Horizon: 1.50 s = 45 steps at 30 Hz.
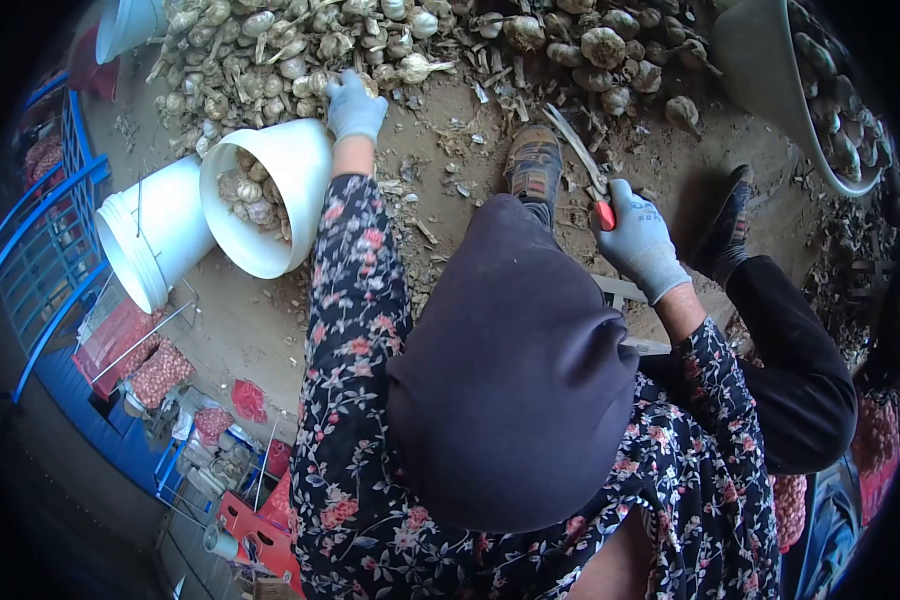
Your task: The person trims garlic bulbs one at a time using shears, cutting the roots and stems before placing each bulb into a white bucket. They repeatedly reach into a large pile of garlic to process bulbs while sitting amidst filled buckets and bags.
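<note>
My left hand (pixel 355 108), in a grey-white glove, reaches to the near edge of a large heap of garlic bulbs (pixel 260 60). Its fingers are spread against the bulbs, and none shows lifted in them. In the gloved right hand (pixel 638 240) is a pair of shears (pixel 578 150) with a red handle, the long blades pointing up and left over the dirt floor. Beside my left forearm a white bucket (pixel 300 170) lies tipped on its side with garlic bulbs inside.
Another white bucket (pixel 155 230) lies on its side at the left. A bucket of trimmed bulbs (pixel 770 80) stands at the upper right, near more loose garlic (pixel 610 60). Blue metal railings (pixel 60 230) and red net sacks (pixel 160 372) are at the left.
</note>
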Tool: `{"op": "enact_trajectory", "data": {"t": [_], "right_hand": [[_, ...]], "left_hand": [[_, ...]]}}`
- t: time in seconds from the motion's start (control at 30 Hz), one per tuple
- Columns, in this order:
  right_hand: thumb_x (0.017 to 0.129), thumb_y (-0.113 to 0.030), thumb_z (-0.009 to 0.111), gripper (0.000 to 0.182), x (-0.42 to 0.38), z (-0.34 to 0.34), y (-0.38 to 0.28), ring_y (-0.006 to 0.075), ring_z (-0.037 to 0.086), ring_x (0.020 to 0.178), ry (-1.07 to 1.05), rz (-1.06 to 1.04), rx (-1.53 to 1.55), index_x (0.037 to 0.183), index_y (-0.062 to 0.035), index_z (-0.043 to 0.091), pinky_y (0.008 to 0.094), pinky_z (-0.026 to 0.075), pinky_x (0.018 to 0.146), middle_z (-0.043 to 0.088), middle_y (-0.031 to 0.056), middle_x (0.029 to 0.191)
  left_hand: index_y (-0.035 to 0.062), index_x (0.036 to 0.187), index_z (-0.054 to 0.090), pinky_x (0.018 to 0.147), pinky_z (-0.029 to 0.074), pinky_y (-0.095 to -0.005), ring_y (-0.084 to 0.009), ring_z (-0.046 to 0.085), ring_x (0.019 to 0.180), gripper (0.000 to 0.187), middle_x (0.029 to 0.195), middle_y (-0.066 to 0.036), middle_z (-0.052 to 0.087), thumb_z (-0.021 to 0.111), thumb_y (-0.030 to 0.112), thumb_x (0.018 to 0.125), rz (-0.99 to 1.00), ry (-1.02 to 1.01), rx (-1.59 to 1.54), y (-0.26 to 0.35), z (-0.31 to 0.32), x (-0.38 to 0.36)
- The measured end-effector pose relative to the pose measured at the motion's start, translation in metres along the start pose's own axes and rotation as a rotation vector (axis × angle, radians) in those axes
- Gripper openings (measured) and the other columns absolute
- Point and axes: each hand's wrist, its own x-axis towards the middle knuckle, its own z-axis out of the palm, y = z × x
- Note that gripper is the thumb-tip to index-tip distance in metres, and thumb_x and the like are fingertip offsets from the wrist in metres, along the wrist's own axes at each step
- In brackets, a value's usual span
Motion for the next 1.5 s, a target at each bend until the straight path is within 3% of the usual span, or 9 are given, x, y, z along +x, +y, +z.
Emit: {"op": "enact_trajectory", "data": {"t": [0.07, 0.13, 0.23, 0.63, 0.8, 1.03, 1.33, 1.4, 1.5], "right_hand": [[0.084, -0.025, 0.056, 0.03, 0.004, 0.001, -0.008, 0.0405, 0.06, 0.088, -0.003, -0.016, 0.027, 0.101, -0.0021, 0.045, 0.0468, 0.048, 0.078, 0.062, 0.0239, 0.09], [0.083, -0.024, 0.057, 0.03, 0.007, 0.001, -0.022, 0.0401, 0.061, 0.085, 0.048, -0.131, 0.035, 0.1, -0.0026, 0.045, 0.0463, 0.048, 0.077, 0.062, 0.0233, 0.087], [0.081, -0.027, 0.06, 0.035, 0.007, -0.004, -0.05, 0.0385, 0.061, 0.089, 0.107, -0.199, 0.008, 0.104, -0.0037, 0.046, 0.0456, 0.049, 0.076, 0.061, 0.022, 0.094], [0.079, -0.035, 0.062, 0.05, -0.009, -0.023, -0.078, 0.0352, 0.061, 0.098, 0.071, -0.126, -0.119, 0.111, -0.0016, 0.043, 0.044, 0.046, 0.085, 0.059, 0.0216, 0.104], [0.077, -0.035, 0.065, 0.05, -0.004, -0.018, -0.062, 0.0353, 0.063, 0.093, 0.024, -0.108, -0.055, 0.106, -0.0002, 0.045, 0.0412, 0.049, 0.083, 0.063, 0.0233, 0.097], [0.082, -0.025, 0.058, 0.031, -0.002, -0.014, -0.023, 0.0404, 0.062, 0.083, 0.191, -0.052, 0.036, 0.098, -0.0012, 0.045, 0.0484, 0.048, 0.074, 0.063, 0.0243, 0.082], [0.081, -0.039, 0.059, 0.045, -0.013, -0.016, -0.043, 0.0343, 0.061, 0.093, 0.26, -0.143, -0.176, 0.106, -0.0033, 0.047, 0.0447, 0.047, 0.081, 0.059, 0.0196, 0.099], [0.081, -0.039, 0.058, 0.045, -0.003, -0.017, -0.05, 0.0343, 0.061, 0.095, 0.249, -0.13, -0.17, 0.106, -0.0021, 0.047, 0.0444, 0.047, 0.083, 0.059, 0.0206, 0.101], [0.081, -0.036, 0.056, 0.045, 0.016, -0.025, -0.055, 0.0384, 0.06, 0.098, 0.179, -0.016, 0.182, 0.106, 0.0008, 0.048, 0.0448, 0.047, 0.085, 0.06, 0.026, 0.102]], "left_hand": [[0.0014, 0.121, 0.043, 0.085, 0.051, -0.0389, -0.031, 0.062, 0.096, 0.061, 0.121, -0.021, 0.048, 0.074, 0.02, 0.071, 0.008, 0.128, -0.082, -0.003, -0.006, -0.016], [-0.0024, 0.118, 0.047, 0.083, 0.051, -0.0305, -0.0202, 0.062, 0.091, 0.062, 0.109, -0.014, 0.058, 0.077, 0.017, 0.068, 0.178, 0.002, -1.256, -0.011, -0.001, -0.04], [-0.0062, 0.123, 0.045, 0.084, 0.05, -0.027, -0.0151, 0.059, 0.091, 0.068, 0.1, -0.01, 0.061, 0.077, 0.01, 0.066, 0.225, -0.082, -1.392, 0.033, -0.051, -0.1], [0.0, 0.116, 0.046, 0.078, 0.048, -0.0415, -0.0345, 0.056, 0.091, 0.078, 0.102, -0.018, 0.051, 0.085, 0.028, 0.054, 0.579, 0.551, -0.722, 0.099, -0.057, -0.147], [0.0007, 0.11, 0.051, 0.077, 0.049, -0.0404, -0.0309, 0.058, 0.087, 0.069, 0.097, -0.016, 0.056, 0.085, 0.024, 0.054, 0.617, 0.507, -0.707, 0.105, -0.062, -0.144], [-0.0021, 0.105, 0.054, 0.075, 0.051, -0.0277, -0.0125, 0.061, 0.081, 0.053, 0.092, -0.007, 0.064, 0.081, 0.017, 0.064, 0.404, -0.058, -1.348, 0.109, -0.05, -0.151], [-0.002, 0.11, 0.053, 0.075, 0.05, -0.0249, -0.0095, 0.059, 0.084, 0.051, 0.094, -0.005, 0.062, 0.078, 0.006, 0.066, 0.546, 0.192, -0.943, 0.103, -0.05, -0.149], [-0.0021, 0.115, 0.05, 0.082, 0.051, -0.0365, -0.0268, 0.061, 0.093, 0.07, 0.104, -0.017, 0.057, 0.084, 0.02, 0.058, 0.514, 0.02, -1.038, 0.1, -0.039, -0.148], [-0.0044, 0.116, 0.049, 0.08, 0.051, -0.032, -0.0206, 0.061, 0.088, 0.069, 0.101, -0.014, 0.059, 0.083, 0.018, 0.061, 0.534, 0.034, -0.989, 0.11, -0.059, -0.162]]}}
